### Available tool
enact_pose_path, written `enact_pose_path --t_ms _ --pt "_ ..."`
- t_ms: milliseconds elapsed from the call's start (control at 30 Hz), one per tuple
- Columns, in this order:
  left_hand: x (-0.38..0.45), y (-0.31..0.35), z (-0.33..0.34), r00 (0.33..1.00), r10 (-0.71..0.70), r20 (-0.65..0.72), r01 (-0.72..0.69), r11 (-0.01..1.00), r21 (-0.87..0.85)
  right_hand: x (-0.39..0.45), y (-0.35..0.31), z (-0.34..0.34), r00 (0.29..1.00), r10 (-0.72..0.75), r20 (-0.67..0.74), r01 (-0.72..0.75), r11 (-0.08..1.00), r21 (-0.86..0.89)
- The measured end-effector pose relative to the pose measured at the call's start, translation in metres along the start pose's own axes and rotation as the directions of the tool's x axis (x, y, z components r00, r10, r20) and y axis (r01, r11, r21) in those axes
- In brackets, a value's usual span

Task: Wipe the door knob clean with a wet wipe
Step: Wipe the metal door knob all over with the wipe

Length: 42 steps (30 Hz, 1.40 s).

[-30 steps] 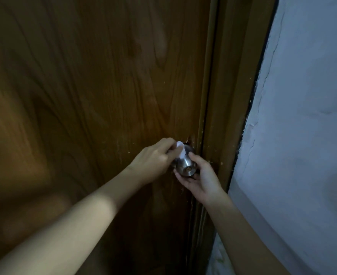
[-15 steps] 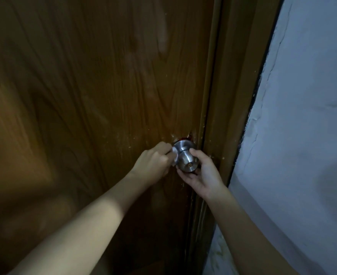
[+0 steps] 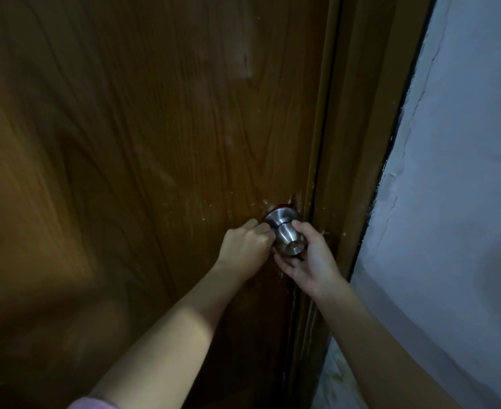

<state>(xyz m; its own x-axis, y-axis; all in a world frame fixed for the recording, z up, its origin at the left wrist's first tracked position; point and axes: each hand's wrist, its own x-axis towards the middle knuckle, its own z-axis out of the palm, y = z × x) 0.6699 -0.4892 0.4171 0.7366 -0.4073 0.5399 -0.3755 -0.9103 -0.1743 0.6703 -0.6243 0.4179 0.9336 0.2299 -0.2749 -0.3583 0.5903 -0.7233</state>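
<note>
Comparing w/ a sec ago, I see the left hand (image 3: 247, 245) has dropped from the top of the door knob (image 3: 287, 236) to its left side, fist curled in by the neck, and the white wet wipe that was poking out above the knuckles no longer shows at all. The knob sits near the door's (image 3: 154, 172) right edge, right beside the frame (image 3: 358, 143), and its round base plate and upper face are now bare and shiny. I read that as the wipe working round the stem, so top done, left and underside prob in progress. Right hand (image 3: 311, 261) cups the knob from below and right, thumb on the upper right, fingers under it, clamped to steady it. Left hand is closed tight, presumably on the wipe, but I can't confirm since the wipe is hidden inside the fist or behind the knob. Light is dim, so can't judge any grime left on the metal. Knob's underside is blocked by the right fingers. Scuffs on the wood around the plate, and a pink sleeve (image 3: 92, 404) cut off at the bottom edge.
</note>
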Motion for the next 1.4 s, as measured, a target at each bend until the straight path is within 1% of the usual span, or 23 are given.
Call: enact_pose_path --t_ms 100,167,233,300,400,500,533,600,667,733,767,800,867,900,967,1033,1100,1167,1200,1267,1300,1333,1400 --pt "0.003 -0.008 -0.011 0.997 0.063 -0.044 -0.06 0.995 0.077 -0.001 0.0 -0.001 1.0 -0.019 -0.005 0.019 0.999 -0.04" --pt "0.008 -0.015 -0.021 0.994 0.079 -0.08 -0.068 0.989 0.129 -0.001 0.001 0.0 1.0 -0.029 -0.009 0.028 0.998 -0.05" --pt "0.019 -0.018 -0.029 0.992 0.08 -0.095 -0.066 0.989 0.134 -0.001 0.003 0.001 0.999 -0.033 -0.015 0.033 0.998 -0.052" --pt "0.031 -0.015 -0.033 0.991 0.11 -0.082 -0.099 0.988 0.12 -0.002 0.004 0.0 0.999 -0.035 -0.008 0.034 0.997 -0.07" --pt "0.049 -0.003 -0.032 0.977 0.211 0.01 -0.21 0.966 0.15 -0.002 0.002 -0.002 0.999 -0.034 0.007 0.034 0.995 -0.091" --pt "0.066 0.01 -0.033 0.941 0.264 0.213 -0.302 0.937 0.175 -0.001 0.0 -0.003 0.999 -0.039 -0.02 0.037 0.995 -0.093" --pt "0.07 0.013 -0.035 0.931 0.267 0.247 -0.319 0.927 0.199 0.0 0.0 -0.003 0.999 -0.037 -0.026 0.034 0.995 -0.09" --pt "0.074 0.013 -0.036 0.928 0.277 0.25 -0.332 0.919 0.213 0.002 0.0 -0.003 0.999 -0.026 -0.024 0.024 0.996 -0.086" --pt "0.068 0.01 -0.034 0.944 0.278 0.178 -0.311 0.928 0.204 0.003 0.0 -0.004 1.0 -0.018 -0.024 0.016 0.997 -0.081" --pt "0.055 0.004 -0.031 0.97 0.24 -0.027 -0.23 0.953 0.198 0.003 -0.001 -0.005 1.0 -0.016 -0.016 0.015 0.996 -0.086" --pt "0.047 0.001 -0.026 0.975 0.183 -0.128 -0.161 0.973 0.165 0.003 -0.001 -0.005 1.0 -0.016 -0.014 0.015 0.995 -0.095" --pt "0.036 0.001 -0.019 0.971 0.094 -0.219 -0.073 0.992 0.103 0.003 -0.001 -0.004 1.0 -0.016 -0.014 0.015 0.995 -0.1" --pt "0.016 0.006 -0.006 0.939 -0.159 -0.304 0.14 0.987 -0.085 0.003 0.0 -0.002 0.999 -0.02 -0.028 0.017 0.995 -0.095" --pt "0.01 0.012 -0.004 0.905 -0.295 -0.306 0.246 0.951 -0.189 0.003 0.0 -0.001 0.999 -0.026 -0.042 0.022 0.996 -0.091" --pt "0.006 0.024 -0.002 0.818 -0.525 -0.237 0.424 0.827 -0.37 0.003 0.002 0.0 0.998 -0.031 -0.057 0.026 0.995 -0.096" --pt "0.006 0.035 -0.003 0.724 -0.675 -0.143 0.532 0.678 -0.508 0.004 0.004 0.0 0.998 -0.039 -0.056 0.032 0.992 -0.121" --pt "0.004 0.042 -0.003 0.645 -0.761 -0.069 0.585 0.55 -0.596 0.003 0.004 -0.002 0.996 -0.056 -0.07 0.046 0.989 -0.143" --pt "-0.001 0.043 -0.001 0.614 -0.789 -0.005 0.616 0.484 -0.622 0.003 0.004 -0.002 0.994 -0.067 -0.088 0.052 0.985 -0.162" --pt "-0.004 0.043 0.001 0.622 -0.782 0.046 0.621 0.456 -0.638 0.001 0.004 -0.003 0.994 -0.061 -0.092 0.045 0.985 -0.166" --pt "-0.009 0.044 0.003 0.668 -0.719 0.195 0.613 0.382 -0.692 -0.001 0.004 -0.003 0.997 -0.019 -0.069 0.009 0.99 -0.14" --pt "-0.011 0.046 0.003 0.685 -0.673 0.279 0.611 0.322 -0.724 -0.003 0.003 -0.004 0.999 0.017 -0.04 -0.021 0.994 -0.108" --pt "-0.013 0.05 0.002 0.691 -0.624 0.365 0.611 0.235 -0.756 -0.004 0.003 -0.004 0.998 0.055 -0.006 -0.055 0.996 -0.069" --pt "-0.012 0.056 -0.002 0.683 -0.539 0.493 0.61 0.048 -0.791 -0.006 0.002 -0.008 0.993 0.11 0.037 -0.109 0.994 -0.008"
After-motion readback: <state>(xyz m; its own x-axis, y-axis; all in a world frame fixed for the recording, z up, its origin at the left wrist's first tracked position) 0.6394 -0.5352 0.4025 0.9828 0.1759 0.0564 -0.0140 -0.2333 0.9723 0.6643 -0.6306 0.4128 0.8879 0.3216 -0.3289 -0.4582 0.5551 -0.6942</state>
